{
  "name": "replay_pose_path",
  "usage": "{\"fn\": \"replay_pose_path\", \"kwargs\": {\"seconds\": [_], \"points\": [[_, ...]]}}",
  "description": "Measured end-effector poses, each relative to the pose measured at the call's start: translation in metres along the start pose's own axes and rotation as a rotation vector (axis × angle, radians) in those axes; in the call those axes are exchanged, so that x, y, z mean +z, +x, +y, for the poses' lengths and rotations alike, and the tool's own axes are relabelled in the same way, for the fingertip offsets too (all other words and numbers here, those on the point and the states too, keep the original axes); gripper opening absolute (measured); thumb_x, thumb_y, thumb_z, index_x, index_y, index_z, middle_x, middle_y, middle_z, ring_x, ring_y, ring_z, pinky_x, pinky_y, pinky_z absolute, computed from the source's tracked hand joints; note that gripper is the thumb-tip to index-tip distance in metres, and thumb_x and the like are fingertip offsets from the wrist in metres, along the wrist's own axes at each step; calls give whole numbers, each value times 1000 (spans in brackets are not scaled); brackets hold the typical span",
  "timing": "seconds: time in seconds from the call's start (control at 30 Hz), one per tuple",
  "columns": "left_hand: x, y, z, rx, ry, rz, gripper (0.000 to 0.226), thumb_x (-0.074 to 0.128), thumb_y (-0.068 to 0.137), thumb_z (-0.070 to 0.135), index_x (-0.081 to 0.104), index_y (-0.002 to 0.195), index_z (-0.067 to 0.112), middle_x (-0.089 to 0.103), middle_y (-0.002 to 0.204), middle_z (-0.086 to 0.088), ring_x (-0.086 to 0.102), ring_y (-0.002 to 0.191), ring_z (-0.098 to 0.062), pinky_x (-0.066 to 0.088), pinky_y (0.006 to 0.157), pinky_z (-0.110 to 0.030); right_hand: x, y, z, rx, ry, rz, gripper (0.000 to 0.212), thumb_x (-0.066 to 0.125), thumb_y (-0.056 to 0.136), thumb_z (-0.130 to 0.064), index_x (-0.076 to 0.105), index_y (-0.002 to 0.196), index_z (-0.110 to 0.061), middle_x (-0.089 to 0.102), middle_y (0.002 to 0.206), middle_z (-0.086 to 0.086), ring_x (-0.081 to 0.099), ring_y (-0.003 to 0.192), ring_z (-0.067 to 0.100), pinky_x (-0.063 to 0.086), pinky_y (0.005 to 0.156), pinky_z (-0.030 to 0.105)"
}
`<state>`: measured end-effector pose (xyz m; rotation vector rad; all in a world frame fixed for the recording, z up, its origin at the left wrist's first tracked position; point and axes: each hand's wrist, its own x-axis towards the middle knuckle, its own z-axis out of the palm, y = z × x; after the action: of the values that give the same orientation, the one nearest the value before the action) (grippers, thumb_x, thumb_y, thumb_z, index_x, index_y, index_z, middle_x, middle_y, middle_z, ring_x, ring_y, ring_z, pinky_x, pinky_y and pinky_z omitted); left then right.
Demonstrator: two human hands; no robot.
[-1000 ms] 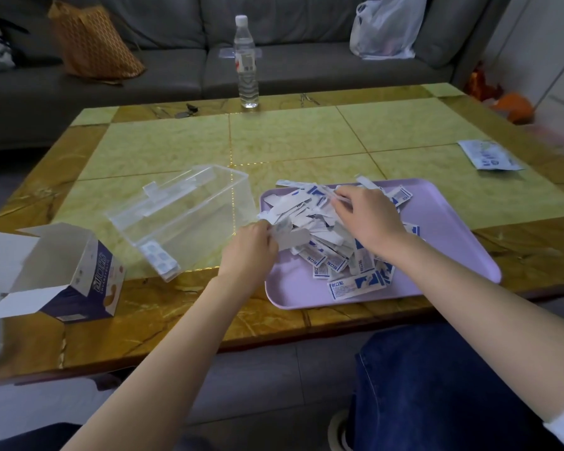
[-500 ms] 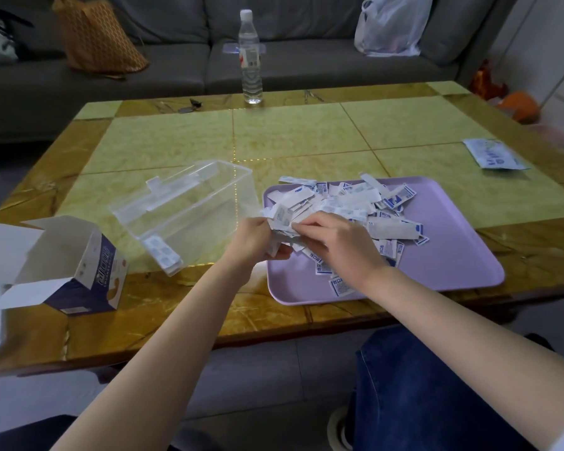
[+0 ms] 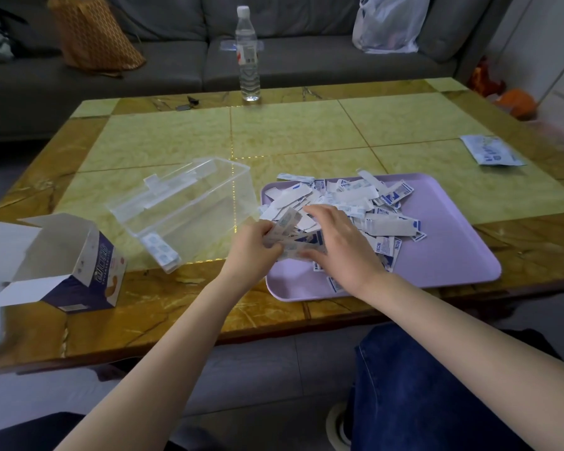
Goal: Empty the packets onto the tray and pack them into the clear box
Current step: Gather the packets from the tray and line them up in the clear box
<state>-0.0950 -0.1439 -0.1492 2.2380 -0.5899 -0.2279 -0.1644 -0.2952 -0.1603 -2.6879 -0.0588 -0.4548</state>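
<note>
Tiled table (image 3: 306,135), sofa (image 3: 176,60) beyond: grips gathered packets (image 3: 287,227) in curled left hand (image 3: 253,247) at tray's (image 3: 453,255) nine o'clock edge, squares them with flat, spread right hand (image 3: 339,242), presumably for loading clear box (image 3: 183,206) just beside.

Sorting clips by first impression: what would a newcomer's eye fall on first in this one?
The heap of blue-and-white packets on the lilac tray, at the near right of the table, where the left hand grips a bunch of them and the right hand lies over the heap. Next, the clear box tipped just left of the tray, a few packets in its near corner, and the open carton at the table's left edge.
</note>
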Motion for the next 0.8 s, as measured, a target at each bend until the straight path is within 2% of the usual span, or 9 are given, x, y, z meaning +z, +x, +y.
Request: {"fn": "replay_pose_path", "kwargs": {"seconds": [0.07,0.13,0.23,0.27,0.37,0.53,0.6,0.7,0.8], "points": [[2,-6,-1,47,15,29,15,54,81,-3,53,73,10,51,65,-1,43,57,-10,33,50,-15,0,-1,0,125,19,-126,67,70,82,-26,36,139,-13,50,132,6,47,121,22,41,96,32],[5,-10,-4,81,42,20,16,51,81,-4,51,74,10,52,66,-3,43,59,-15,33,52,-15,4,-3,1,169,-6,-208,53,66,86,-23,41,133,-19,59,120,4,55,108,22,46,82,34],[11,-15,-9,133,151,-49,20,45,81,-7,56,94,4,57,88,-10,46,77,-22,30,59,-24,11,-9,1,158,-20,-170,35,60,87,-14,49,120,-19,63,106,5,59,97,24,49,78,39],[14,-16,-12,158,200,-83,24,44,81,-6,54,101,4,56,97,-11,46,85,-24,33,67,-25,13,-11,1,153,-15,-168,33,58,87,-11,49,118,-19,63,106,5,59,96,24,49,78,39],[22,-17,-16,177,410,-157,35,44,88,5,43,122,6,46,118,-12,41,108,-28,32,93,-33,16,-14,0,157,30,-191,39,52,84,-1,46,119,-16,59,112,7,55,102,25,47,83,40],[29,-15,-16,220,689,-126,32,38,97,20,37,127,11,42,124,-8,36,113,-26,28,94,-30,14,-14,-1,268,220,-241,63,48,81,11,33,137,-13,45,137,5,43,126,18,38,103,28],[30,-13,-15,252,685,-124,24,39,97,17,43,120,10,46,121,-8,40,109,-26,31,90,-31,13,-14,-2,258,253,-240,62,48,83,11,33,138,-14,44,138,4,41,129,16,35,104,25],[29,-11,-12,279,493,-138,19,44,95,8,50,113,6,53,113,-12,47,104,-28,37,87,-33,13,-14,-5,215,248,-177,53,50,88,4,38,136,-14,45,136,4,41,129,14,32,104,21],[28,-14,-6,282,296,-162,29,46,92,3,47,121,6,53,119,-12,47,110,-27,36,89,-30,16,-16,-5,188,198,-141,41,50,92,-3,44,131,-15,50,127,4,45,120,16,39,99,24]]}}
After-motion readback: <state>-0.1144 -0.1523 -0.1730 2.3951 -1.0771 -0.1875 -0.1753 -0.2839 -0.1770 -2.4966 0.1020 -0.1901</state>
